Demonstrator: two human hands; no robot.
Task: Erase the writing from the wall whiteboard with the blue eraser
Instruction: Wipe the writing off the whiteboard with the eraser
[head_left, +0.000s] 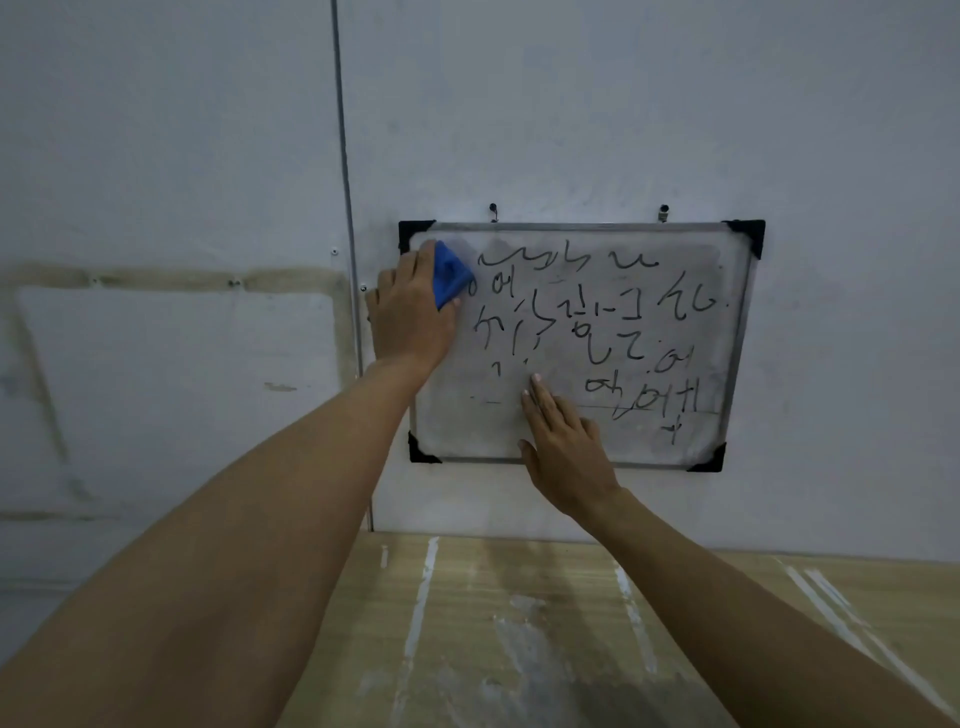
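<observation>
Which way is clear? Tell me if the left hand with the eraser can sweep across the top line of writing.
Probably yes. The left hand presses the blue eraser on the whiteboard beside the top writing; the right hand rests lower.

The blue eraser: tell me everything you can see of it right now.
The blue eraser is a bright blue block, soft-looking, partly hidden by the left hand that grips it. It is pressed against the whiteboard near its upper left corner, just left of the first black marks. Its visible part looks wedge-shaped, narrowing downward. Only the hand and the board appear to touch it.
</observation>
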